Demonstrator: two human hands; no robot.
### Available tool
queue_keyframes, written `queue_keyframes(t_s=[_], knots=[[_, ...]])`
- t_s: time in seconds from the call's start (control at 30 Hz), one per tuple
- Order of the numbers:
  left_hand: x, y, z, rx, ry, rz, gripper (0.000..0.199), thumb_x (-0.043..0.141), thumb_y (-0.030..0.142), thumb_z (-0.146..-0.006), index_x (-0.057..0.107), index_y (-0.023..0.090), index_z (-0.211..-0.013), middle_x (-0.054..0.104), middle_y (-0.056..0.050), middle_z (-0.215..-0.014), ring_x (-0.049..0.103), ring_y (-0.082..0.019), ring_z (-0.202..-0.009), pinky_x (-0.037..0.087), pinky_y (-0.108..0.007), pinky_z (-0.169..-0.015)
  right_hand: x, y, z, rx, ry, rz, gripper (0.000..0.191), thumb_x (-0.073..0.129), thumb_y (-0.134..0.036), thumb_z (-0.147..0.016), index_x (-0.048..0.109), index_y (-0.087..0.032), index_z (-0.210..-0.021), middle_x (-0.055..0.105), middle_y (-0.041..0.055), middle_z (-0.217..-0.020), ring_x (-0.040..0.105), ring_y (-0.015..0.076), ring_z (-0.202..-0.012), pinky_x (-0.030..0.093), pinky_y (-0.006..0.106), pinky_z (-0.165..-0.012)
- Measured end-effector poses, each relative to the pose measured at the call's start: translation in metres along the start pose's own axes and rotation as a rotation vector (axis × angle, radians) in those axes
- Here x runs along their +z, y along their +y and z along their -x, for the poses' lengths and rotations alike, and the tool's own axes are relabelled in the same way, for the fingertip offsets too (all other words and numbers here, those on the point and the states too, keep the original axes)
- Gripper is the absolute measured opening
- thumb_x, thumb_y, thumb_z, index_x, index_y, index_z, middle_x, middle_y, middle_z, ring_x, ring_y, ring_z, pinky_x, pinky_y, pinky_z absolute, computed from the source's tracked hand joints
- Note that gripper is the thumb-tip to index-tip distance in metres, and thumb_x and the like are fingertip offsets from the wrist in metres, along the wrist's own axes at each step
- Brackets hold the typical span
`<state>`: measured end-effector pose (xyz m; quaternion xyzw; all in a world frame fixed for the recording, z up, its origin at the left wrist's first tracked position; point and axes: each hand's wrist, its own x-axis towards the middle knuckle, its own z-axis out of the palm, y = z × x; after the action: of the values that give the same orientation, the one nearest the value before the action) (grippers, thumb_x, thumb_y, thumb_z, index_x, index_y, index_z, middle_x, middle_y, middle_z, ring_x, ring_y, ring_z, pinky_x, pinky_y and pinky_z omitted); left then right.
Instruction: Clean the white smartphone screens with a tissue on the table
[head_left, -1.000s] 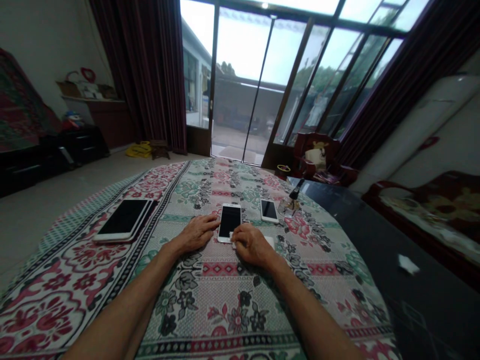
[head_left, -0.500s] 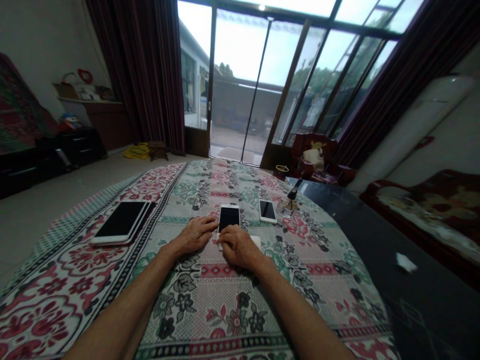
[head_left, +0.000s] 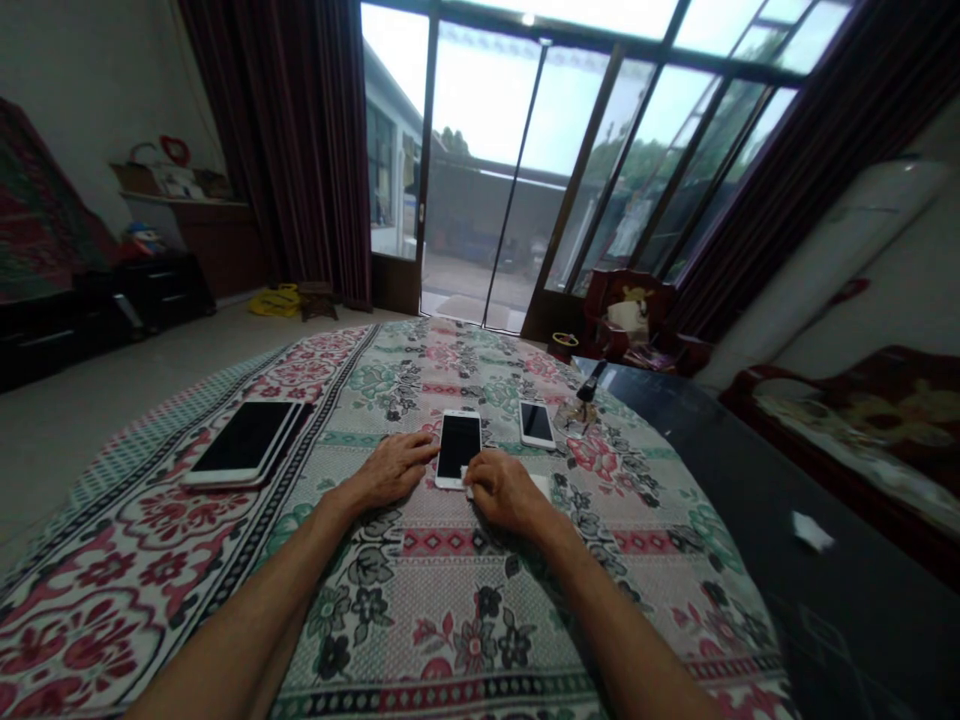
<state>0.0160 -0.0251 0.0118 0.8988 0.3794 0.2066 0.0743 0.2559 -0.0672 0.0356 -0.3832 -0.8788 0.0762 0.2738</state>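
Observation:
A white smartphone (head_left: 459,448) with a dark screen lies face up on the patterned tablecloth, between my hands. My left hand (head_left: 394,468) rests flat on the cloth, its fingers stretched toward the phone and the tips at its left edge. My right hand (head_left: 506,488) is closed on a white tissue (head_left: 541,486) at the phone's lower right corner. Bits of the tissue show on both sides of the hand; the rest is hidden under it. To the right lies a smaller white phone (head_left: 537,425), also face up.
On the left lies a stack of tablets (head_left: 244,443). A glass jar (head_left: 576,412) with a dark-handled brush in it stands at the right. A crumpled white tissue lies on the dark table surface (head_left: 750,480) beyond the tablecloth's right edge.
My right hand has slid right across the phone's lower part to its right corner, with the white tissue in it. More of the screen shows. My left hand has stayed in place.

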Motion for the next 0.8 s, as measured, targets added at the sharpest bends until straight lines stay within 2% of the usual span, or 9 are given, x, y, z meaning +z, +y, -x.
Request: queue_keyframes(t_s=[0.17,0.33,0.43,0.57,0.67,0.8], knots=[[0.002,-0.002,0.0,0.002,0.01,0.009,0.045,0.044,0.016,-0.088,0.059,0.022,-0.129,0.055,-0.01,-0.137,0.054,-0.026,-0.12,0.042,-0.044,-0.103,0.015,-0.02,-0.005,-0.05,-0.018,0.019,0.021,0.053,-0.003,-0.083,0.07,-0.015,-0.089,0.067,0.0087,-0.096,0.057,0.019,-0.092,0.045,0.032,-0.086],[0.006,-0.004,0.001,-0.025,0.033,0.017,0.045,0.046,0.016,-0.086,0.059,0.024,-0.129,0.055,-0.008,-0.138,0.052,-0.025,-0.122,0.041,-0.044,-0.104,0.027,-0.032,-0.01,-0.109,-0.039,0.029,0.025,0.053,-0.003,-0.083,0.068,-0.015,-0.099,0.064,0.0104,-0.106,0.053,0.0206,-0.1,0.045,0.032,-0.09],[0.005,-0.004,0.001,-0.03,0.02,0.008,0.045,0.046,0.017,-0.087,0.058,0.023,-0.13,0.054,-0.009,-0.139,0.051,-0.026,-0.124,0.04,-0.045,-0.104,0.025,-0.025,-0.01,-0.092,-0.031,0.014,0.026,0.053,-0.002,-0.082,0.069,-0.015,-0.097,0.064,0.0093,-0.104,0.054,0.0195,-0.096,0.046,0.032,-0.089],[0.0,-0.001,0.0,-0.006,-0.019,-0.005,0.044,0.044,0.017,-0.089,0.058,0.019,-0.131,0.053,-0.012,-0.139,0.052,-0.026,-0.123,0.041,-0.045,-0.104,0.011,-0.003,-0.004,0.007,0.036,0.012,0.026,0.05,-0.001,-0.082,0.071,-0.014,-0.09,0.065,0.0093,-0.096,0.057,0.0189,-0.092,0.046,0.033,-0.086],[-0.002,0.001,0.0,0.0,-0.001,-0.001,0.044,0.044,0.017,-0.089,0.059,0.021,-0.13,0.054,-0.01,-0.138,0.053,-0.025,-0.122,0.04,-0.043,-0.105,0.002,0.01,0.001,0.062,0.078,0.032,0.027,0.049,-0.001,-0.082,0.071,-0.014,-0.091,0.065,0.0092,-0.095,0.057,0.0186,-0.089,0.047,0.032,-0.084],[-0.001,0.001,0.0,0.001,0.028,0.014,0.044,0.045,0.016,-0.087,0.061,0.023,-0.128,0.057,-0.009,-0.136,0.055,-0.025,-0.119,0.042,-0.043,-0.104,0.001,0.009,0.002,0.052,0.072,0.043,0.027,0.049,-0.001,-0.083,0.071,-0.015,-0.091,0.064,0.0087,-0.094,0.056,0.0185,-0.09,0.046,0.032,-0.084]])
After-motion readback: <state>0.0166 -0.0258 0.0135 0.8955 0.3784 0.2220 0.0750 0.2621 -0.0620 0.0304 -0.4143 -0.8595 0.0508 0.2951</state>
